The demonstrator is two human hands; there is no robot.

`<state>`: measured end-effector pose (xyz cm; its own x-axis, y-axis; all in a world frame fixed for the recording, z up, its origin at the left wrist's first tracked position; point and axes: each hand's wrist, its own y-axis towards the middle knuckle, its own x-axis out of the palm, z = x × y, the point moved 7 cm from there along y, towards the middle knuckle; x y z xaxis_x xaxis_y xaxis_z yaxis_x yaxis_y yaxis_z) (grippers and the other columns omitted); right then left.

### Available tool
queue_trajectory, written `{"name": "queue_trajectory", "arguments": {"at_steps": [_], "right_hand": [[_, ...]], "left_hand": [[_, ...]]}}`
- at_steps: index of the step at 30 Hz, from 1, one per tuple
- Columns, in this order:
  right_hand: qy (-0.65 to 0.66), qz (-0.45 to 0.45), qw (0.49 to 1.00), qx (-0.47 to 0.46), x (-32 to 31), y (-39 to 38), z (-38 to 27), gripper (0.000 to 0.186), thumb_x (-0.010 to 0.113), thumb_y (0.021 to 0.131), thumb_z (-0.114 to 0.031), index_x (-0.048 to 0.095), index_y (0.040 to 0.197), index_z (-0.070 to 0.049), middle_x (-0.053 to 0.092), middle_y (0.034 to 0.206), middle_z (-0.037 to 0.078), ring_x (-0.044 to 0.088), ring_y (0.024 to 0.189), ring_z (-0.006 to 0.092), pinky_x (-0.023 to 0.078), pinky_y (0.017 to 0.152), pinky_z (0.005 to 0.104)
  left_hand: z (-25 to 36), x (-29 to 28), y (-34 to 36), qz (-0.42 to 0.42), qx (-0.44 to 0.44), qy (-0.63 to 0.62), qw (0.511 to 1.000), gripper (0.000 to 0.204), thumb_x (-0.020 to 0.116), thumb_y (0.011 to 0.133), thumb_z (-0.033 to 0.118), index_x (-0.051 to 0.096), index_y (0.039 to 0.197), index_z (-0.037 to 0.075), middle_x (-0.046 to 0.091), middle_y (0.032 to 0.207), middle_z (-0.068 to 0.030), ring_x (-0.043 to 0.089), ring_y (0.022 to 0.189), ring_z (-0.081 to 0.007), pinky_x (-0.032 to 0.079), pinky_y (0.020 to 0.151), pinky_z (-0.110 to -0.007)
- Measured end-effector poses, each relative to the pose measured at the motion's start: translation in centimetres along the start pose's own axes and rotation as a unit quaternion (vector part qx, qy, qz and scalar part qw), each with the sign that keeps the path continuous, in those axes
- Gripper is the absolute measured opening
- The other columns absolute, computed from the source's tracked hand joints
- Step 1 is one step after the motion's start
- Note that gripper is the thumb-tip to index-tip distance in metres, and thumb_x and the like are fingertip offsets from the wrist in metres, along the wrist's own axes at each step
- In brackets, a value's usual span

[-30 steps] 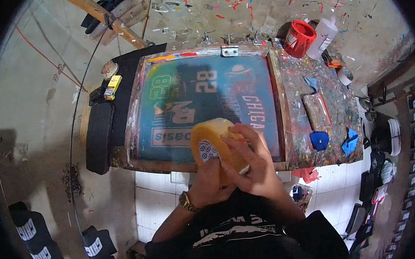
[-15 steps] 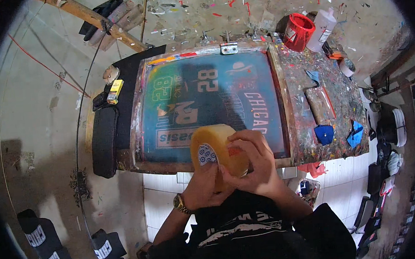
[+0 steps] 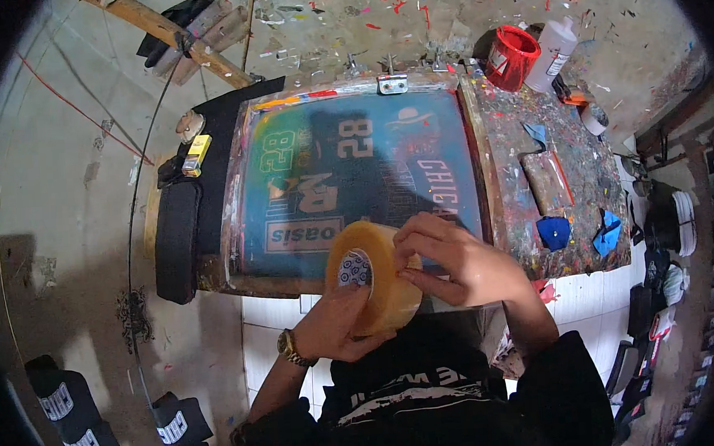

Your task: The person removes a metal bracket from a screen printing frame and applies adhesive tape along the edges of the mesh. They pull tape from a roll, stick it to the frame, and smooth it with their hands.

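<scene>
A thick roll of yellowish clear packing tape (image 3: 381,250) is held up in front of my body, over the near edge of a printing screen (image 3: 363,190). My left hand (image 3: 340,326), with a gold watch on its wrist, grips the roll from below, its thumb at the patterned cardboard core. Thumb and fingers of my right hand (image 3: 466,265) pinch together at the roll's right side; the bit of tape between them is too small to make out. Printed-looking lettering and numerals cover the blue-green mesh, inside a wooden frame.
Right of the screen, the paint-splattered table (image 3: 506,189) bears a red paint tub (image 3: 513,58), a white bottle (image 3: 551,54), a tape roll (image 3: 594,118) and blue scraps (image 3: 554,232). A yellow box (image 3: 197,156) and a black pad (image 3: 178,242) lie left. Dark printed pieces (image 3: 66,404) sit lower left.
My right hand has shifted to the right and turned, going from cupping the roll to pinching at its side. The left hand still holds the roll, which has turned slightly.
</scene>
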<state>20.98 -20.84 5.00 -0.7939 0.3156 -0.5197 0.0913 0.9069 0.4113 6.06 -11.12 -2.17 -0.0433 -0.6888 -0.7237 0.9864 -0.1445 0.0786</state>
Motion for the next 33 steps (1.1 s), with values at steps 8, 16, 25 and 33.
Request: {"name": "queue_trajectory", "arguments": {"at_steps": [8,16,25,33], "right_hand": [[-0.019,0.042,0.999,0.019,0.8,-0.9,-0.3,0.023,0.070,0.087,0.002,0.059,0.107,0.005,0.062,0.101,0.017,0.066,0.092,0.0312,0.054,0.078,0.0410],[0.122,0.079,0.981,0.125,1.9,-2.1,2.7,0.031,0.080,0.085,-0.005,0.068,0.112,0.004,0.069,0.101,0.013,0.071,0.089,0.0204,0.058,0.076,0.0338],[0.106,0.147,0.971,0.154,2.7,-2.8,2.5,0.014,0.076,0.086,0.002,0.073,0.100,0.003,0.071,0.097,0.013,0.071,0.086,0.0191,0.058,0.073,0.0318],[0.198,0.222,0.941,0.162,0.6,-4.7,0.5,0.011,0.072,0.086,0.010,0.069,0.094,0.003,0.068,0.090,0.013,0.068,0.079,0.0156,0.053,0.065,0.0279]], "left_hand": [[-0.8,-2.1,0.2,-0.045,-0.022,-0.018,0.999,0.063,0.080,0.084,0.043,0.056,0.119,-0.003,0.068,0.090,-0.0177,0.069,0.084,-0.0366,0.054,0.076,-0.047],[0.0,-3.4,0.7,-0.082,0.013,0.006,0.997,0.064,0.081,0.083,0.040,0.056,0.124,-0.003,0.071,0.088,-0.0142,0.072,0.076,-0.0326,0.057,0.069,-0.042],[-0.2,-5.3,0.2,-0.112,-0.066,-0.029,0.991,0.061,0.082,0.082,0.048,0.059,0.107,-0.003,0.068,0.073,-0.0160,0.069,0.059,-0.0367,0.056,0.058,-0.041],[-1.0,-10.6,0.7,-0.024,-0.143,-0.003,0.989,0.064,0.087,0.080,0.040,0.062,0.112,-0.010,0.069,0.078,-0.0196,0.072,0.069,-0.0342,0.055,0.061,-0.041]]}}
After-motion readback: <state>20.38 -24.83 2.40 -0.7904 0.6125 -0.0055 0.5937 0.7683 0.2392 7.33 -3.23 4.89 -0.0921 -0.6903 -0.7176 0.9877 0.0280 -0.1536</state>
